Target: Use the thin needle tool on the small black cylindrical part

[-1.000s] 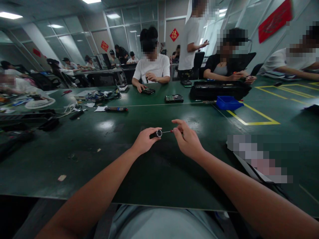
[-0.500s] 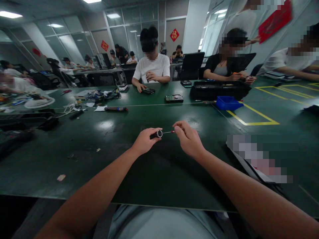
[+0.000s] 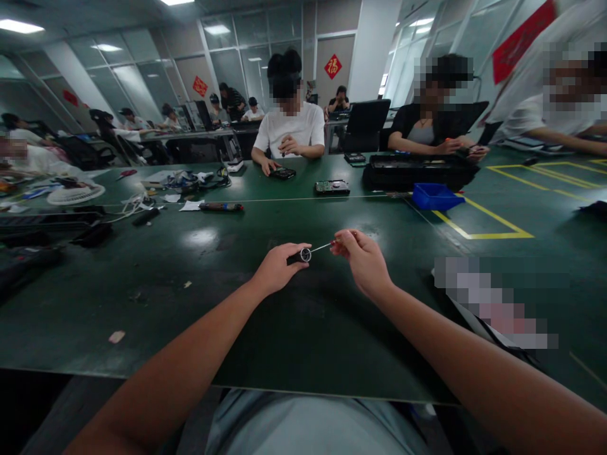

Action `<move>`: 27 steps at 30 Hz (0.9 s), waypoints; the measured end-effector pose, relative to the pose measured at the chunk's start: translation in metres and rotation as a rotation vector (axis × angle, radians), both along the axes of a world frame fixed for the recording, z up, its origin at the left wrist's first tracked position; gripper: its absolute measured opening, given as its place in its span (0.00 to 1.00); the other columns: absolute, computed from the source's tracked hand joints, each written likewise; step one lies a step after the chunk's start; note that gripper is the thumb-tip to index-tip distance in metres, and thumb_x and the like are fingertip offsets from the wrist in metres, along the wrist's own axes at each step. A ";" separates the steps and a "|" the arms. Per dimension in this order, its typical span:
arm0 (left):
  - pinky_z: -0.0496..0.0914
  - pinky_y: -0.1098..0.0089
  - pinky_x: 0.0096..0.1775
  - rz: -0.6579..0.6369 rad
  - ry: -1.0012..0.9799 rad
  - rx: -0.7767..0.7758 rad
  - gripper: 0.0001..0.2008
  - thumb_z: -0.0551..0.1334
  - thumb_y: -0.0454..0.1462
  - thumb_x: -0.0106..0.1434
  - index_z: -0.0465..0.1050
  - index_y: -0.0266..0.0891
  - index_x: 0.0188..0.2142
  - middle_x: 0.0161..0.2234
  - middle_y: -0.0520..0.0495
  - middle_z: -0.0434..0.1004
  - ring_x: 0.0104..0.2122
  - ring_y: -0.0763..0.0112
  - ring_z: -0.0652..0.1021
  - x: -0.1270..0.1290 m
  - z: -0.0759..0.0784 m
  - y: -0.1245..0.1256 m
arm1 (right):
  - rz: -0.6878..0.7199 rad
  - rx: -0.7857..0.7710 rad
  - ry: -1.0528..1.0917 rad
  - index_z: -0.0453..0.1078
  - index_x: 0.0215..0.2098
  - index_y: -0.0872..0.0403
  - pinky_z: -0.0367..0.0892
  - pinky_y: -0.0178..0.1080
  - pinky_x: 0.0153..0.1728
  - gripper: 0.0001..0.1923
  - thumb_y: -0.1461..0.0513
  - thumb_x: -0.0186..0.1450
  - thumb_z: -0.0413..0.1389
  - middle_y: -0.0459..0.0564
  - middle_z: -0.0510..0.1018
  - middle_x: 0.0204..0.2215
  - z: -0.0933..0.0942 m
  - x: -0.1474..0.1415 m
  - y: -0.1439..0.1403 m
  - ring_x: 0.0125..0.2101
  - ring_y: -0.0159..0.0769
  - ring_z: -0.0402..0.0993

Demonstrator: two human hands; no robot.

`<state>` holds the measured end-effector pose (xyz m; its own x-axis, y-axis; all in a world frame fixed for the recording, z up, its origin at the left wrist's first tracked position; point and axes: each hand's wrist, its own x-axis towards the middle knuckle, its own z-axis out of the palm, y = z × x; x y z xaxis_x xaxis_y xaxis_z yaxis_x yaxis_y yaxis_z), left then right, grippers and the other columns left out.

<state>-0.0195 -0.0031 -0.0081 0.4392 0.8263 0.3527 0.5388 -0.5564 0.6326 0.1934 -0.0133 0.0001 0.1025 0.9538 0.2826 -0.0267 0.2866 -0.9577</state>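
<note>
— Since half a second back, the right hand has lifted a little, so the screwdriver now slants up from the part instead of lying level. A person who stood at the far right has moved further right too.

— And the left hand?

— Its grip is pressed together on a small dark cylinder with a silver ring, held just above the green counter. The right grip pinches the screwdriver's red handle, tip at the ring's face.

— What could go wrong?

— My guess: with the shaft tilted, the tip may slip out and skid across the ring, or jab the left thumb beside it. The cylinder is held only by fingertips, so a hard push could twist it loose onto the counter.

— Any writing?

— A red diamond sign on the back wall bears the character 福. A second red diamond and a red banner hang further off, too blurred to read. Nothing legible on the blue bin.
</note>
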 end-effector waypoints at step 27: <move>0.67 0.58 0.57 0.014 0.076 0.028 0.22 0.66 0.36 0.64 0.72 0.45 0.58 0.54 0.46 0.77 0.53 0.60 0.76 -0.002 0.007 0.001 | -0.047 0.027 -0.066 0.68 0.37 0.52 0.74 0.43 0.37 0.13 0.51 0.68 0.52 0.49 0.77 0.31 0.001 0.001 0.000 0.31 0.36 0.76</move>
